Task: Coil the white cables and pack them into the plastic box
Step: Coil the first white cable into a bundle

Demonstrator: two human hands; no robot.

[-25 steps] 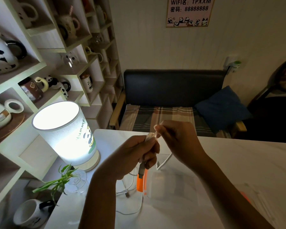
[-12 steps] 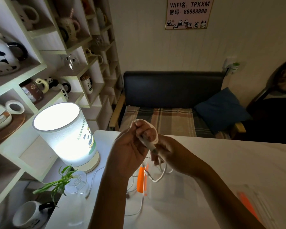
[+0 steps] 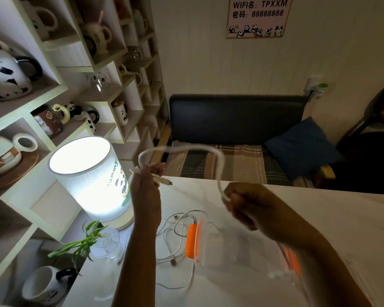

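Since half a second ago the hands have drawn apart, and the small loop they held close together has opened into a wide arch of white cable (image 3: 195, 149) in the air above the far edge of the table (image 3: 319, 213). At the left end of that arch, the left hand (image 3: 145, 187) is closed around a bunch of cable, with a plug end sticking out to the right of its fingers. At the other end, the right hand (image 3: 246, 203) is curled into a fist around the cable, which runs down into it from above. More white cables (image 3: 177, 227) lie loose and tangled on the table below the hands, just left of the clear plastic box (image 3: 237, 251), whose orange clasp (image 3: 192, 240) faces them. Blur makes it hard to tell, but the box seems to hold nothing. A lit lamp (image 3: 91, 176) stands at the table's left edge.
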